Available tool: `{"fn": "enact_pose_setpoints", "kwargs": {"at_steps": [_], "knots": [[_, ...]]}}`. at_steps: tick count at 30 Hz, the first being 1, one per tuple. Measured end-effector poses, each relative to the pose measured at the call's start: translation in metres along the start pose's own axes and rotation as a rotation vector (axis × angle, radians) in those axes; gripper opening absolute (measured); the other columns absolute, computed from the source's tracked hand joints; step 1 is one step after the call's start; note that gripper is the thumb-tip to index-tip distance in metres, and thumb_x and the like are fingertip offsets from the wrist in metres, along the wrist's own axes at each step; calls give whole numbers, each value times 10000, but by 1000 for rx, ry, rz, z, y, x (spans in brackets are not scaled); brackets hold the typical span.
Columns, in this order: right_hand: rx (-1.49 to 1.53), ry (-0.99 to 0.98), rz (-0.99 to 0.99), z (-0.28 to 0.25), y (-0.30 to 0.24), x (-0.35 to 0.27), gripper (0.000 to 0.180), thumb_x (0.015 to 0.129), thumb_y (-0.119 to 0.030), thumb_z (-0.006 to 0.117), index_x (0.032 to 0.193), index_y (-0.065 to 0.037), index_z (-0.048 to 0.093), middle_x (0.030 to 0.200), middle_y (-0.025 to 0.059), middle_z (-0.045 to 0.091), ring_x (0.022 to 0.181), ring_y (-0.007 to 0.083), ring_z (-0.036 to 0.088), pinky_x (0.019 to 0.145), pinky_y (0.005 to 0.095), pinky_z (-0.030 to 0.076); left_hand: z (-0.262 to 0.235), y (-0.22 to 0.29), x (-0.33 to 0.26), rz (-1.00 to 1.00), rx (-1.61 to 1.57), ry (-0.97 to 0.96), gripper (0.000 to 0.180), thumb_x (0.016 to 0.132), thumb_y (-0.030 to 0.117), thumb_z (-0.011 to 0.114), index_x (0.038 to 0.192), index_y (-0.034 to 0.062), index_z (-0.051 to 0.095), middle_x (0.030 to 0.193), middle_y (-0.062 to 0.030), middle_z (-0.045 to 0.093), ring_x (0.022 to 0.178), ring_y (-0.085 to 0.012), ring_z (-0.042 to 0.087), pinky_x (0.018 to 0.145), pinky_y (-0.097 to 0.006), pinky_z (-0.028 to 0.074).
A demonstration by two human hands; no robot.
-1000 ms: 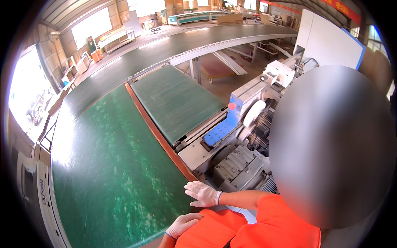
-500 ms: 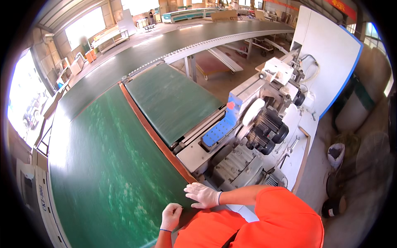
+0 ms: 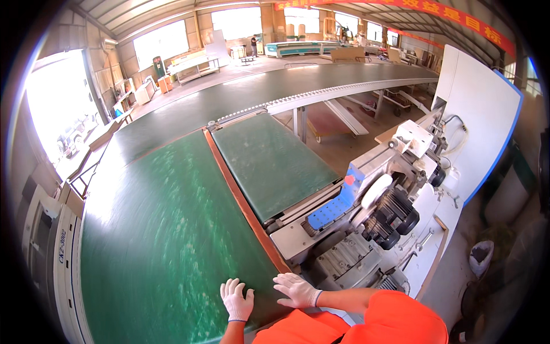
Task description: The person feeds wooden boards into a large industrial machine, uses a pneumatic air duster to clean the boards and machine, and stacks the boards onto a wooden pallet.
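Note:
Both of my hands wear white knit gloves at the near end of a wide green conveyor belt (image 3: 154,229). My left hand (image 3: 237,300) is over the belt with its fingers spread and nothing in it. To its right, my right hand (image 3: 297,290) reaches in from the side, fingers stretched out, by the near end of a reddish-brown strip (image 3: 243,203) along the belt's right edge. Whether that hand touches the strip or the belt, I cannot tell. Neither hand holds anything.
To the right stands a machine with black motors (image 3: 395,215), a blue perforated guard (image 3: 332,212) and a white panel (image 3: 478,109). A shorter green belt (image 3: 269,166) lies beyond the strip. Wrenches (image 3: 425,239) rest on the machine's table. A distant person (image 3: 254,46) stands at the back.
My left hand has gone from a closed curl to spread fingers. My right hand stays near the strip's end, fingers outstretched. The view has tilted up and swung left, showing more of the hall.

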State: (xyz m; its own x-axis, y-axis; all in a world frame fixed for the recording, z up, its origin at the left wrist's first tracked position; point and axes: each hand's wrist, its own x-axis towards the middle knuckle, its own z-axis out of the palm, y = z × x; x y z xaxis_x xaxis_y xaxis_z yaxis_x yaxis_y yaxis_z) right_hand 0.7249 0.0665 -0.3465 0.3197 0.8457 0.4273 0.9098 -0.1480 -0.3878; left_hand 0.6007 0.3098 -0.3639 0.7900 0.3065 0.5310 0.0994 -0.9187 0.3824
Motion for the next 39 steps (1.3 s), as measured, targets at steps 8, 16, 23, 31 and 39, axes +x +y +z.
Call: {"fn": "enact_pose_setpoints", "kwargs": {"at_steps": [8, 16, 23, 31, 39], "knots": [[19, -42, 40, 2, 0, -3, 545, 924, -399, 712, 1285, -1, 628, 1461, 222, 543, 1404, 401, 471, 1203, 506, 334, -11, -15, -20, -134, 53, 60, 319, 785, 166, 784, 1063, 32, 704, 1284, -175, 662, 1285, -420, 557, 1141, -552, 397], [3, -37, 12, 0, -2, 2, 518, 900, -378, 730, 1252, -9, 644, 1417, 223, 573, 1362, 405, 508, 1175, 511, 362, -21, -25, -25, -132, 56, 110, 298, 766, 138, 789, 1039, 51, 706, 1258, -160, 673, 1261, -414, 573, 1109, -552, 424], [-48, -18, 6, -3, -4, 6, 490, 882, -389, 741, 1207, -29, 671, 1364, 205, 606, 1323, 396, 540, 1158, 504, 381, -24, -30, -23, -174, 82, 118, 282, 774, 183, 791, 1025, 69, 728, 1253, -152, 688, 1256, -395, 586, 1105, -541, 436], [-51, -16, -9, 4, -1, 4, 487, 865, -383, 744, 1199, -37, 668, 1352, 197, 613, 1308, 391, 551, 1143, 522, 387, -27, -33, -30, -195, 98, 107, 315, 796, 219, 798, 1070, 81, 725, 1289, -139, 677, 1286, -366, 577, 1132, -529, 424], [-43, -6, -12, 7, -4, 2, 492, 849, -364, 761, 1199, -33, 661, 1348, 205, 615, 1300, 398, 554, 1140, 532, 389, -32, -36, -33, -218, 112, 101, 320, 813, 228, 780, 1088, 76, 722, 1302, -148, 667, 1297, -374, 566, 1139, -528, 413]]}}
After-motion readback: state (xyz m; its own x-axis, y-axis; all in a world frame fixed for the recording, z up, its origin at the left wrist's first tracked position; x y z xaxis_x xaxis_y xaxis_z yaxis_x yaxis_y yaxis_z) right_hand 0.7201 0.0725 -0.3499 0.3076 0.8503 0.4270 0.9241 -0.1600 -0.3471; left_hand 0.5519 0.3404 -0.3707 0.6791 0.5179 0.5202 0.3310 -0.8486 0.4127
